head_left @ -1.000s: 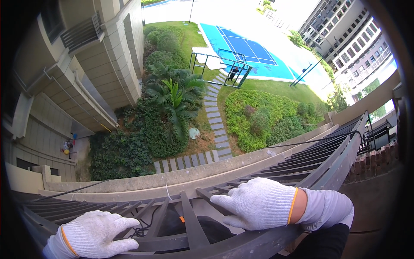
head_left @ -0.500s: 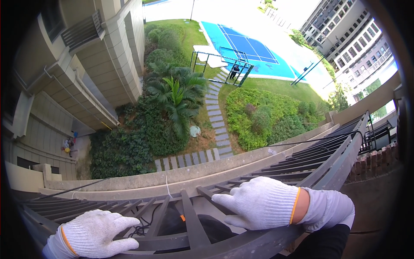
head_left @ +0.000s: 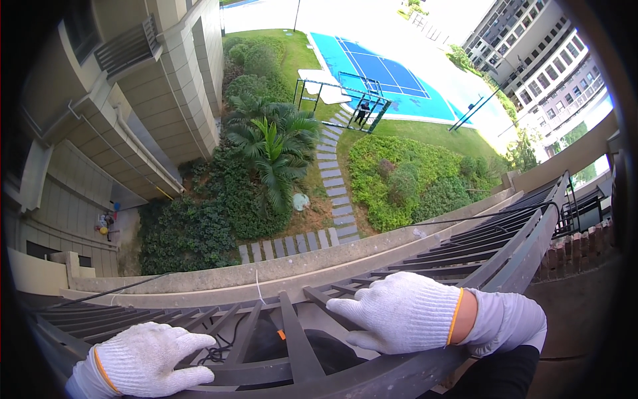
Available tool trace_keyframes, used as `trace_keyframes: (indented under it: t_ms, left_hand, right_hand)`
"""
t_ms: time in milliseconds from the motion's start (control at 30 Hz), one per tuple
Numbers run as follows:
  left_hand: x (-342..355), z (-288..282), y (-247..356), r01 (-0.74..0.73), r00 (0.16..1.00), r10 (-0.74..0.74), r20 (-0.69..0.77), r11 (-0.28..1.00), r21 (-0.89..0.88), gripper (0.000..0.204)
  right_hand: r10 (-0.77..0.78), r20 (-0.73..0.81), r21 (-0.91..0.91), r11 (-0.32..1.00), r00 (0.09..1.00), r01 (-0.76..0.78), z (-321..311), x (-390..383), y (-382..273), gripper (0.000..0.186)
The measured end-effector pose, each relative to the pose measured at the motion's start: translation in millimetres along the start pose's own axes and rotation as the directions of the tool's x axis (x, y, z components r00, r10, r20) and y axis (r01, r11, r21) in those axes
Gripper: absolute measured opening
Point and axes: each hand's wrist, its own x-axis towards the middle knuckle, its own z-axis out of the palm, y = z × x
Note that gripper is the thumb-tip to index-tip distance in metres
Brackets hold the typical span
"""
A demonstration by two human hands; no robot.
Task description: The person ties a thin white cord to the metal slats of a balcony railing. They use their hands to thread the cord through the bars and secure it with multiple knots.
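My left hand (head_left: 143,359), in a white knit glove with an orange cuff edge, rests on the dark metal railing (head_left: 319,388). Its thumb and forefinger are stretched out and apart. Farther right, my right hand (head_left: 402,316) wears a matching glove and lies across the same railing, forefinger and thumb pointing left. The remaining fingertips of both hands are hidden behind the gloves. Between the hands, the slats partly cover a round black object (head_left: 325,349) with a small orange tag (head_left: 281,335). A tangled black cord (head_left: 222,349) lies beside it.
Beyond the railing runs a concrete ledge (head_left: 219,279) with a black cable (head_left: 458,218) along it. Far below are bushes (head_left: 405,186), a palm (head_left: 272,149), a stepping-stone path (head_left: 330,169) and a blue sports court (head_left: 382,66). A person (head_left: 362,113) stands near the court's frame.
Far below, the person near the court has shifted slightly. My gloved hands and the railing stay in place.
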Motion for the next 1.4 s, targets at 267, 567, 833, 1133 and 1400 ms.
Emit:
trace_keyframes:
  t_ms: [267, 567, 833, 1133, 1400]
  left_hand:
    - [-0.7, 0.6, -0.6, 0.001, 1.000, -0.001, 0.002, 1.000, 0.007, 0.077]
    - [0.6, 0.7, -1.7, 0.000, 1.000, 0.000, 0.014, 1.000, -0.003, 0.079]
    - [0.2, 1.0, -2.4, 0.006, 1.000, -0.006, 0.018, 1.000, 0.013, 0.079]
    - [-1.8, -0.3, 0.0, -0.005, 1.000, 0.005, -0.009, 1.000, 0.029, 0.076]
    - [-0.5, 0.5, -1.3, -0.015, 1.000, 0.015, -0.010, 1.000, 0.013, 0.076]
  right_hand:
    - [-0.075, -0.167, 0.023, 0.997, 0.983, 0.079, 12.4, -0.6, 4.8, 0.047]
    - [-0.068, -0.160, 0.019, 0.997, 0.985, 0.072, 13.8, -1.0, 6.4, 0.047]
    - [-0.072, -0.175, 0.035, 0.996, 0.982, 0.079, 15.2, 0.0, 6.5, 0.045]
    - [-0.075, -0.185, 0.026, 0.996, 0.980, 0.081, 15.1, -0.4, 6.3, 0.046]
    - [-0.004, 0.000, 0.001, 1.000, 1.000, 0.004, 3.4, -0.2, 2.3, 0.059]
